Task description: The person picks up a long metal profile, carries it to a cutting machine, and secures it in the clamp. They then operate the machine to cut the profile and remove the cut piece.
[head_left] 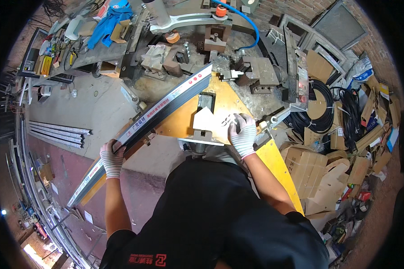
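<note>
My left hand (112,154), in a striped knit glove, is closed around a long dark metal profile (164,106) covered with printed white and blue film. The profile slants from the lower left up onto the orange-yellow plate (177,120) of a machine. My right hand (243,133), gloved too, is at the plate's right side with its fingers curled down; what they grip, if anything, is hidden. Near its fingertips the plate is bright with glare and dark marks. Between my hands a pale, house-shaped plate (204,120) sits above a metal block (202,134).
Behind the plate are a grey machine arm (191,20), metal blocks (262,71) and a blue hose (256,31). A yellow beam (280,172) runs down on the right beside cardboard boxes (304,172) and black coils (316,105). Several profiles (58,133) lie on the left.
</note>
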Demonstrator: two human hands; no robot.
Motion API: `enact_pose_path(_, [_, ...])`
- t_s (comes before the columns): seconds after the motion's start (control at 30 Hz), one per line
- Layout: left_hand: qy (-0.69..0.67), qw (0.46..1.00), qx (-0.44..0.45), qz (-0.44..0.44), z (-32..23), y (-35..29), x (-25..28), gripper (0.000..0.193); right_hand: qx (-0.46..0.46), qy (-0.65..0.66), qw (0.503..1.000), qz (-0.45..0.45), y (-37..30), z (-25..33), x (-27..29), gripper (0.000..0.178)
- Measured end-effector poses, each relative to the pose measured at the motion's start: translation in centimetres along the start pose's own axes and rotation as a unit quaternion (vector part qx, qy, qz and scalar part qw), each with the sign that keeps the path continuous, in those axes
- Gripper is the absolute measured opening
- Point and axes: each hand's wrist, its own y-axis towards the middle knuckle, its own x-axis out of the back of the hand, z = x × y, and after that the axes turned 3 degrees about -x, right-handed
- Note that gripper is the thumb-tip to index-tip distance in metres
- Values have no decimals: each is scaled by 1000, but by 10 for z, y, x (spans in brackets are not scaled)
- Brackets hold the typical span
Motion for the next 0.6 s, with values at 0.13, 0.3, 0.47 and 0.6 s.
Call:
enact_pose_path(0.13, [35, 999, 23, -1, -10, 0, -1, 58, 21, 30, 999, 20, 2, -5, 1, 40])
enact_pose_path(0.3, [36, 999, 3, 2, -60, 18, 7, 67, 34, 82, 994, 71, 9, -6, 13, 50])
enact_pose_path(0.47, [-65, 987, -120, -81, -153, 86, -11, 68, 132, 135, 981, 55, 35, 5, 50, 48])
enact_pose_path(0.6, [-89, 983, -160, -30, -228, 148, -30, 63, 154, 158, 975, 27, 70, 12, 76, 43])
